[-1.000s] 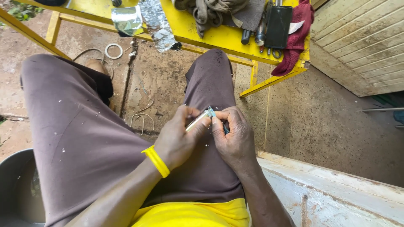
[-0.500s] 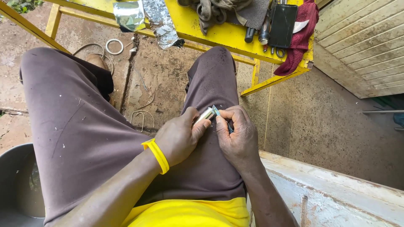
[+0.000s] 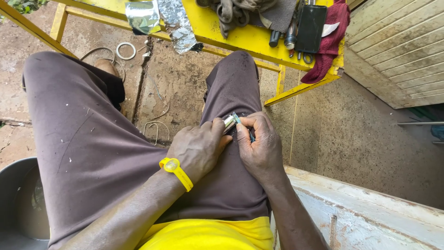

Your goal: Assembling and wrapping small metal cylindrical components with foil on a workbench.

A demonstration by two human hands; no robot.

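Observation:
My left hand, with a yellow band at the wrist, is closed around a small silvery cylindrical piece over my right thigh. My right hand meets it from the right, fingers curled, and pinches a thin bluish-green tool against the tip of that piece. Both hands rest on my lap, touching the dark brown shorts. Most of the small piece is hidden inside my left fist.
A yellow metal table stands ahead, carrying foil sheets, grey gloves, a black case, screwdrivers and a red cloth. Wire loops lie on the concrete floor. A grey basin sits lower left, a white ledge lower right.
The hands have stayed together on the lap, with small shifts of the fingers around the silvery piece. The view has drifted slightly.

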